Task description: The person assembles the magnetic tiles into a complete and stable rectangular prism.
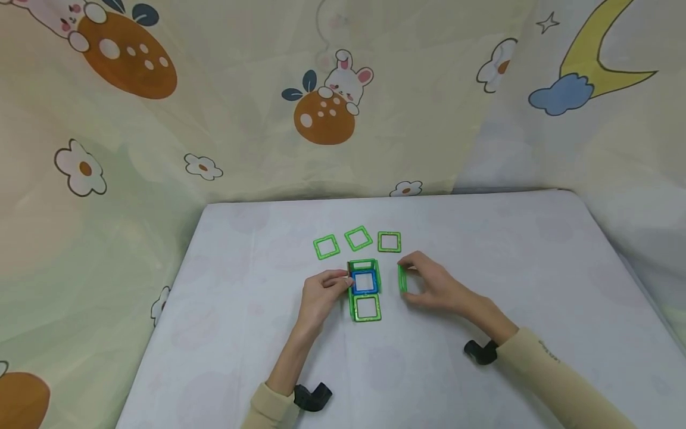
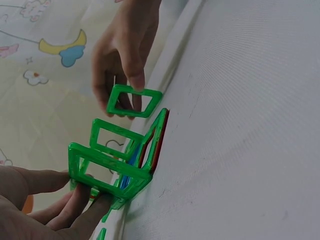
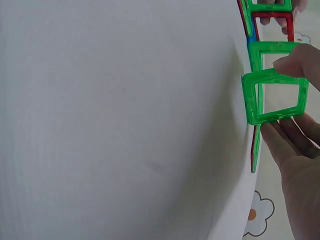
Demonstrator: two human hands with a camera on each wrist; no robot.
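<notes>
Near the middle of the table stands a small structure of square magnetic tiles, with a blue tile (image 1: 365,292) and a flat green tile (image 1: 367,319) in front of it. Green tiles stand upright around the blue one at the sides and back. At the structure's left side, my left hand (image 1: 320,299) pinches an upright green tile (image 2: 107,160) between thumb and fingers. Off to the right, my right hand (image 1: 436,285) holds a loose green tile (image 3: 248,102) by two opposite edges, apart from the structure. Some red edges show in both wrist views.
Behind the structure lie three loose green tiles: a left one (image 1: 316,249), a middle one (image 1: 363,246) and a right one (image 1: 379,242). They rest on the white-covered table (image 1: 246,250). A patterned cloth (image 1: 241,119) hangs beyond its back edge.
</notes>
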